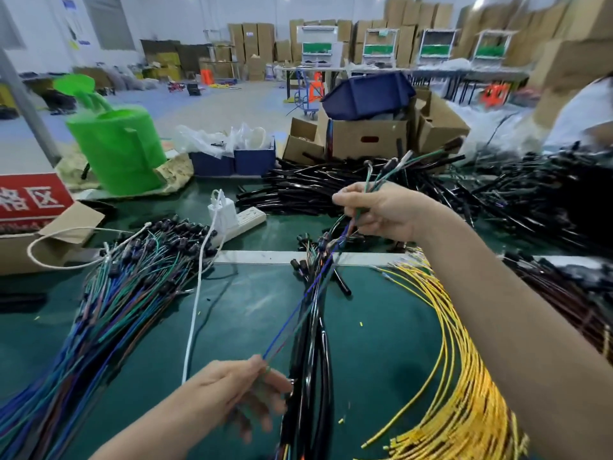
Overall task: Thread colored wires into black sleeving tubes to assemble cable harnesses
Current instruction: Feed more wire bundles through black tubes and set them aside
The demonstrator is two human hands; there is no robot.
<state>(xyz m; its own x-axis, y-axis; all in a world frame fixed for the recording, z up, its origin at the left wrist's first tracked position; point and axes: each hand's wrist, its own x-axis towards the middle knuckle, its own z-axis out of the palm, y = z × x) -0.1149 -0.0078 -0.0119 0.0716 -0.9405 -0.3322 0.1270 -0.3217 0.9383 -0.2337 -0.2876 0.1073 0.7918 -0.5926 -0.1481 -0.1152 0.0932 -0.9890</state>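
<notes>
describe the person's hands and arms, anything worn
No gloves on the left hand or right hand. Left forearm and right forearm are bare to the frame edge: no sleeves, watch or bracelet in view. The left fingers are too blurred to check for rings.

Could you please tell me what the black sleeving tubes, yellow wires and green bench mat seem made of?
Black sleeving tubes: probably flexible plastic, glossy; bright highlights along them. Yellow wires: smooth plastic insulation, seemingly; they hold springy arcs. Green bench mat: likely rubber or vinyl, satin; soft reflections.

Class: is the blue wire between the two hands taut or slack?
Taut: blue wire runs straight from left hand to right hand.
</notes>
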